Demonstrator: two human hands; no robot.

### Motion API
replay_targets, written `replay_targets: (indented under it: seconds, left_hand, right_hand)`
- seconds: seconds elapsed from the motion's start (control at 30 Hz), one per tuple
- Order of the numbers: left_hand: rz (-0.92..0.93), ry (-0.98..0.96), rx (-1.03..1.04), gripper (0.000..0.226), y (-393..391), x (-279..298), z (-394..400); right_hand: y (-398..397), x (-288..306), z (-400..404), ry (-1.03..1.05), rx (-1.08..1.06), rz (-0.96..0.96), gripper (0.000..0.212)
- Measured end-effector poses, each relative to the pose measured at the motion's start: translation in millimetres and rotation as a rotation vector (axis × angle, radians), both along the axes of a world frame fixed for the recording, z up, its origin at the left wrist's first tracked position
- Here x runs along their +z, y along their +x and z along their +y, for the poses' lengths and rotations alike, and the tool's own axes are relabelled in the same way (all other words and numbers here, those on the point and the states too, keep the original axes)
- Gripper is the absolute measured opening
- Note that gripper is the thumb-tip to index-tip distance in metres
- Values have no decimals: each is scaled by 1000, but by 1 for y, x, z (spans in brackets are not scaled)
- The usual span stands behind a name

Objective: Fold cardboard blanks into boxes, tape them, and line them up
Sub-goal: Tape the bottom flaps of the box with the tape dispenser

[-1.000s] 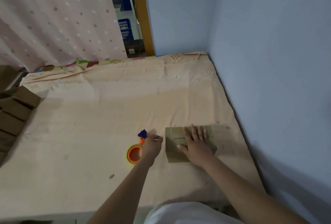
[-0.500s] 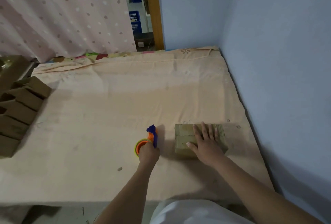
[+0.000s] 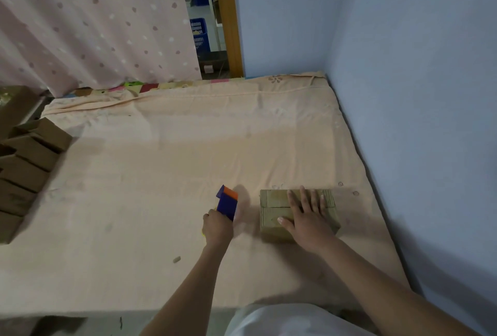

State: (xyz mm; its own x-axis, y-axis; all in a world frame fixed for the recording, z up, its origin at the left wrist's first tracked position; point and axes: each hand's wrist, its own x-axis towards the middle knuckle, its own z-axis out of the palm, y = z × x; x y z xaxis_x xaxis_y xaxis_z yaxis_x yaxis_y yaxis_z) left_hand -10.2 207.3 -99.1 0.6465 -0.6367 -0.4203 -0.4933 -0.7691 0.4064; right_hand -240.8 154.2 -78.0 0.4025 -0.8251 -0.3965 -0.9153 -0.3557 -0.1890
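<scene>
L hand point(image 3: 217, 225) grasps tape dispenser point(image 3: 227, 202), purple body w/ orange end, held just above bed sheet point(image 3: 161, 174). R hand point(image 3: 306, 214) lies flat, fingers straight, pressing on top of cardboard box point(image 3: 274, 212). Box sits on sheet nr right edge, close to blue wall point(image 3: 416, 93), just right of dispenser, not touching it. Row of folded boxes point(image 3: 27, 163) along left edge, well apart. Dotted curtain point(image 3: 94, 21) behind.
</scene>
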Motion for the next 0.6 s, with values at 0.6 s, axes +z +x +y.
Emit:
replay_targets:
  seconds: [0.6]
  left_hand:
    - [321,-244,-599,43,-27,105,-31]
  right_hand:
    - [1,12,-13,137,-46,-93,80]
